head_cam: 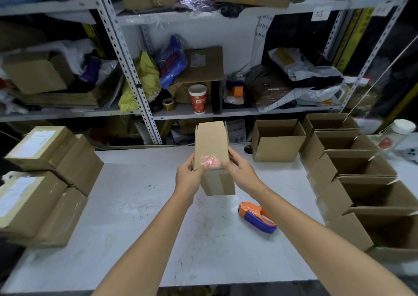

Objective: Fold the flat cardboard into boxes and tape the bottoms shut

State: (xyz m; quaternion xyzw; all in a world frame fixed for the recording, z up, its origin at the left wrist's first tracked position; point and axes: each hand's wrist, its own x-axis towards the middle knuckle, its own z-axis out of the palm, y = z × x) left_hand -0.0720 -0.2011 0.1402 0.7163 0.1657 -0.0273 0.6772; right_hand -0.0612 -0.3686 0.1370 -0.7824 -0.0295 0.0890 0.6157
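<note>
1. Step in hand: I judged the box (211, 144) to be at the close of taping. A strip of clear tape ran down the middle of the face turned towards me, and a shiny patch sat where it seemed to lap onto the long side.
2. Hands: the left hand (188, 173) gripped the box's left edge and the right hand (239, 171) its right edge. Fingers curled behind, thumbs lay on the front beside the shiny patch.
3. Location: the box hung tilted in the air above the middle of the tabletop (135, 216), touching nothing but the hands. The tape dispenser (256, 216) lay on the tabletop near the right forearm, apart from the box.
4. Appearance: plain brown cardboard, small, longer than wide, with crisp edges. I could not tell how the far-end flaps stood.
5. Next move, as I reckoned it: rub the tape end flat, turn the box mouth-up, and set it among the open boxes (278, 141) on the right.
</note>
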